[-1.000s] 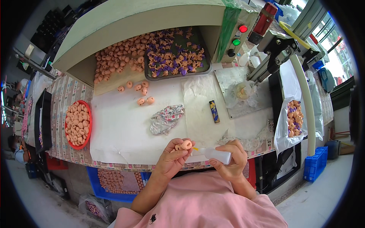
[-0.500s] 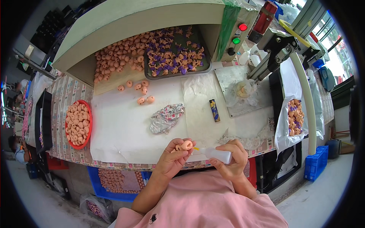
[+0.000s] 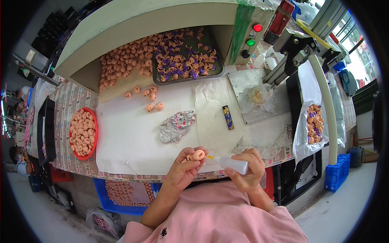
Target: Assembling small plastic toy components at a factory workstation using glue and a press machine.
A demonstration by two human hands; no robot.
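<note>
My left hand [image 3: 182,170] is closed around small skin-coloured doll heads; the uppermost doll head [image 3: 198,154] turns its hollow opening upward, while fingers partly cover what lies beside it. My right hand [image 3: 252,172] grips a white squeeze bottle [image 3: 234,165], tilted on its side. The bottle's thin yellow tip [image 3: 210,157] points left and comes close beside the doll head; whether they touch I cannot tell. Both hands are above the front edge of the table. Several loose doll heads [image 3: 149,107] lie farther back on the white paper [image 3: 121,141].
A red basket [image 3: 96,139] of heads stands at left. Under the hood [image 3: 146,30] are piled heads and a dark tray [image 3: 224,72] of small purple-clad figures. A crumpled floral cloth [image 3: 177,126] and a lighter [image 3: 228,117] lie midtable. A metal press [image 3: 298,52] stands at right.
Both hands keep almost the same pose, with the bottle tip still beside the doll head. The whole view has shifted very slightly.
</note>
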